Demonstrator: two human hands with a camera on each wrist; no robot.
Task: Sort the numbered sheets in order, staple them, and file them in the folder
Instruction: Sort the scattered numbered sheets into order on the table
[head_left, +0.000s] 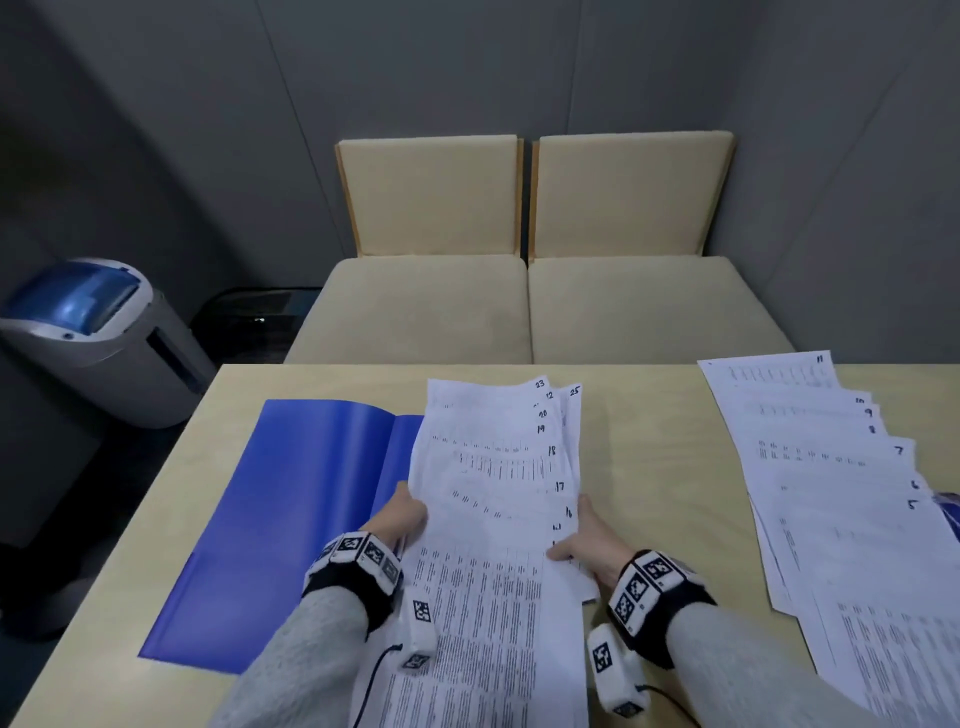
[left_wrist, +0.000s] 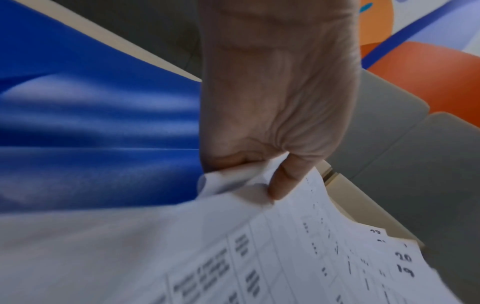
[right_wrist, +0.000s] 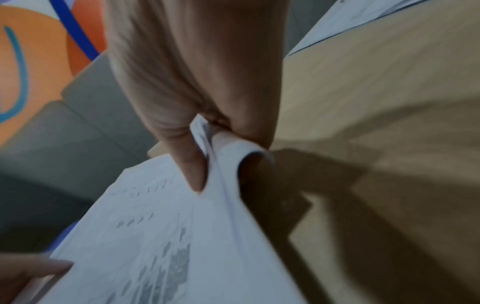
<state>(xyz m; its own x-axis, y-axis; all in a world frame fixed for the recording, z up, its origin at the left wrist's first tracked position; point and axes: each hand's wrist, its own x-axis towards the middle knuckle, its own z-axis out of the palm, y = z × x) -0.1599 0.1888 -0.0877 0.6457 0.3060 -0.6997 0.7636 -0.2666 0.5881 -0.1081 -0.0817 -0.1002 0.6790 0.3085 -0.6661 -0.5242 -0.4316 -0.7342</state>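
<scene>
A fanned stack of numbered sheets (head_left: 493, 499) is held above the table, with handwritten numbers 16 to 25 stepping up its right edge. My left hand (head_left: 397, 514) pinches the stack's left edge (left_wrist: 233, 176), thumb on top. My right hand (head_left: 582, 545) pinches the right edge (right_wrist: 223, 156), where the paper curls round the fingers. An open blue folder (head_left: 280, 525) lies flat on the table under and left of the stack. A second fan of sheets (head_left: 841, 483), numbered 5 to 11, lies spread at the table's right. No stapler is in view.
The light wooden table (head_left: 654, 467) has bare surface between the two paper groups. Behind it stand two beige cushioned seats (head_left: 530, 306). A grey and blue bin (head_left: 98, 332) stands on the floor at the left. A blue object (head_left: 948, 512) peeks out at the right edge.
</scene>
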